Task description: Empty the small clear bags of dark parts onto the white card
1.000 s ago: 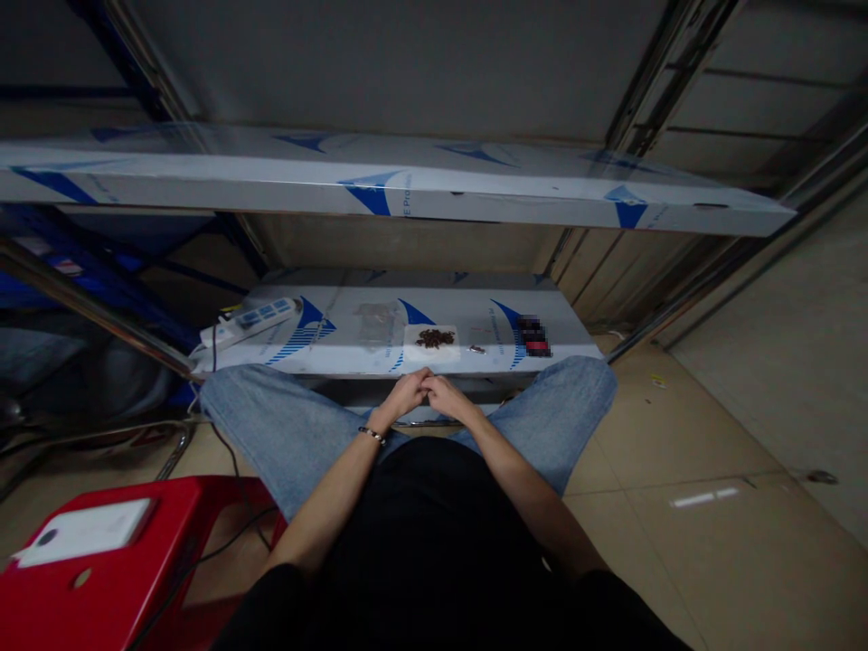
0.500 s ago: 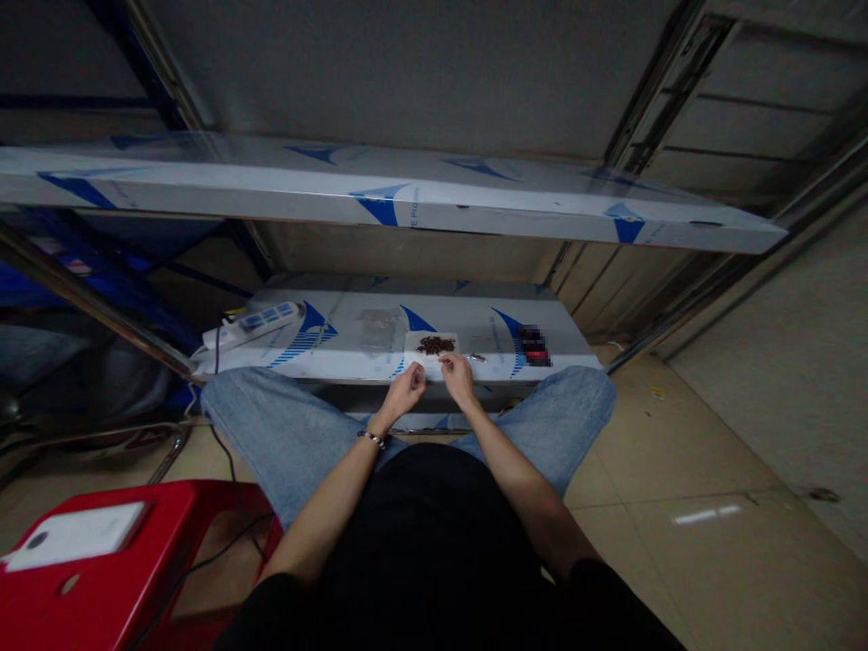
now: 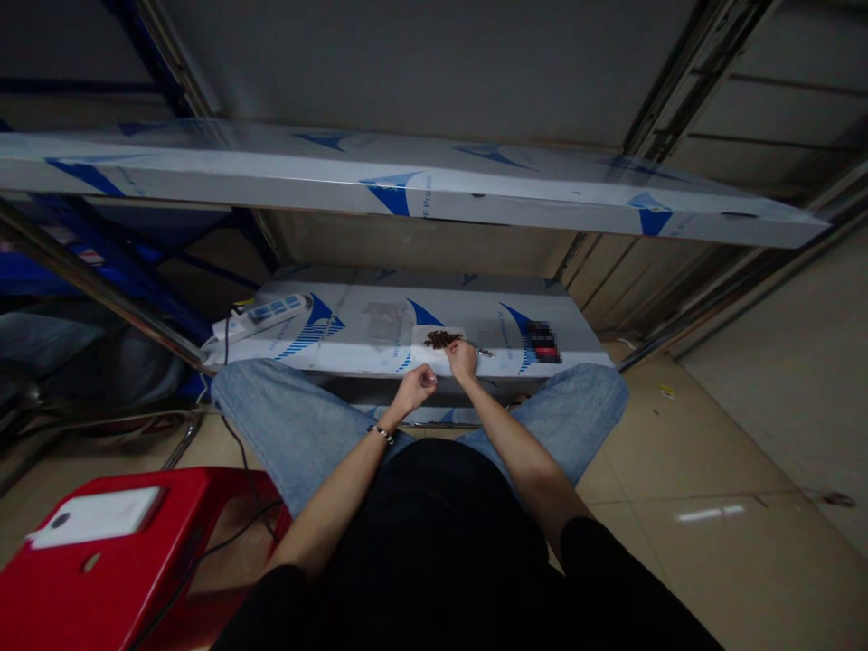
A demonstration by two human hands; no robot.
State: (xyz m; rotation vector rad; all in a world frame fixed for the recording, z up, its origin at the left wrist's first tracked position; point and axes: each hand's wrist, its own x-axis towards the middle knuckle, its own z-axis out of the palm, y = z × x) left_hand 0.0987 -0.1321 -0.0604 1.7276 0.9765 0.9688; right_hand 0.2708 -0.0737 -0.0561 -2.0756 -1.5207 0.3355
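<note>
A heap of small dark brown pieces (image 3: 442, 339) lies on a white sheet (image 3: 420, 360) on the lower shelf. My right hand (image 3: 462, 360) reaches to the heap's right front side, thumb and fingers pinched together at its edge. Whether a piece is between those fingertips is too small to see. Just in front of the shelf's edge, my left hand (image 3: 415, 391) is curled closed, thumb against fingers. Something small and pale may be in it, but I cannot make it out. A small shiny item (image 3: 484, 353) lies right of the right hand.
On the lower shelf (image 3: 366, 362) are a white power strip (image 3: 275, 312) at left and a blurred dark red-and-black object (image 3: 544, 344) at right. An upper shelf (image 3: 454, 201) spans above. A red stool (image 3: 41, 597) bearing a white device (image 3: 101, 517) stands at lower left.
My right hand has moved slightly forward onto the edge of the heap. My left hand has drawn back a little from the sheet, still curled. The view has shifted slightly.
</note>
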